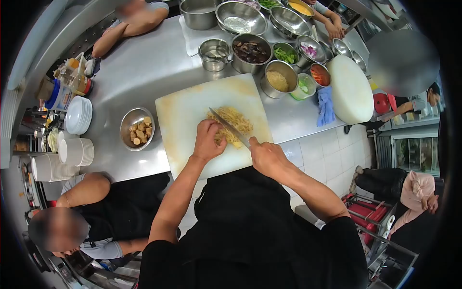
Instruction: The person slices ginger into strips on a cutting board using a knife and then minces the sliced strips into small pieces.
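My right hand (267, 156) is wrapped round the handle of a knife (231, 126), whose blade points up and left across a heap of thin yellowish shreds (237, 119). The heap lies on a white cutting board (180, 115) with brownish stains. At the heap's left side is my left hand (210, 139), its fingers bent and the thumb apart from them, touching the shreds near the blade. Whether it holds any is too small to tell. Left of the board stands a metal bowl (124, 126) with brown-yellow chunks (140, 132) in it.
Metal bowls (214, 54) and pots of ingredients line the board's far side. A blue cloth (326, 107) and a round white board (346, 89) are at the right, stacked white bowls (77, 151) at the left. Several people are around the metal table (144, 79).
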The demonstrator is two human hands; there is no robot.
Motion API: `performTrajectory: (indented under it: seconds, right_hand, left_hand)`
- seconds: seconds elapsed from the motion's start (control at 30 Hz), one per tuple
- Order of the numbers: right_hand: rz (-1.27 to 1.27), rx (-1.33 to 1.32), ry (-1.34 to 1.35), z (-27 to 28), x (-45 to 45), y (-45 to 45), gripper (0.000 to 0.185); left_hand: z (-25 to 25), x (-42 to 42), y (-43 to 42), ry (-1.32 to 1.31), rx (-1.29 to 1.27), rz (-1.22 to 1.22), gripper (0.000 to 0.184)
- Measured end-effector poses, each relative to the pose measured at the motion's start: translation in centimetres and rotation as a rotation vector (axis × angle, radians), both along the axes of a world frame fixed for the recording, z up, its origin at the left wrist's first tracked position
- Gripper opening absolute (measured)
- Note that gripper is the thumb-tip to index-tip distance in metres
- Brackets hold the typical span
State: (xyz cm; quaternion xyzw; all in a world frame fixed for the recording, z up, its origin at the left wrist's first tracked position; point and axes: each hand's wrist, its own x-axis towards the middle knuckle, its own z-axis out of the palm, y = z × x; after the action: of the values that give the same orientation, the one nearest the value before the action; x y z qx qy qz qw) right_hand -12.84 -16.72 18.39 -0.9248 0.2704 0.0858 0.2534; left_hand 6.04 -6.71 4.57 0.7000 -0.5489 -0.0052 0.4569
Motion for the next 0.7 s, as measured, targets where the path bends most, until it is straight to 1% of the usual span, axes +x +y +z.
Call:
performTrajectory:
  seconds: [0.07,0.17,0.2,0.27,0.37,0.43,0.57,0.63,0.67,0.7]
  right_hand:
    - [0.062,0.003,0.054,0.0,0.0,0.0,0.019]
    - [0.041,-0.03,0.028,-5.0,1.2,0.0,0.019]
    - [0.046,-0.019,0.042,-5.4,1.3,0.5,0.019]
    - [0.012,-0.006,0.049,-5.8,2.2,0.4,0.019]
    - [0.002,0.018,0.041,-6.2,1.8,-0.3,0.019]
    - [0.031,0.022,0.057,-4.4,1.6,-0.7,0.019]
    - [0.087,0.004,0.056,-1.6,1.3,0.1,0.019]
    - [0.076,0.001,0.041,-5.2,1.9,0.5,0.019]
    - [0.062,-0.007,0.025,-6.4,2.2,0.4,0.019]
    - [0.074,-0.016,0.02,-6.0,2.6,-0.2,0.019]
  left_hand:
    - [-0.4,0.0,-0.1,-0.018,0.009,-0.01,0.03]
    - [-1.5,0.0,-0.2,-0.044,0.041,0.057,0.025]
    - [-1.9,-0.1,-0.1,-0.041,0.056,0.039,0.025]
    - [-2.3,0.2,-0.3,-0.052,0.063,0.038,0.024]
    - [-1.3,-0.3,0.1,-0.029,0.025,0.023,0.022]
    - [-0.1,-0.6,0.2,0.083,-0.093,0.14,0.021]
    - [-0.8,-0.1,0.1,0.048,-0.074,0.169,0.02]
    - [-2.0,0.1,0.1,-0.026,0.04,0.104,0.019]
    - [-1.9,0.2,-0.1,-0.027,0.033,0.112,0.019]
    - [-1.7,0.3,-0.3,-0.027,0.014,0.112,0.019]
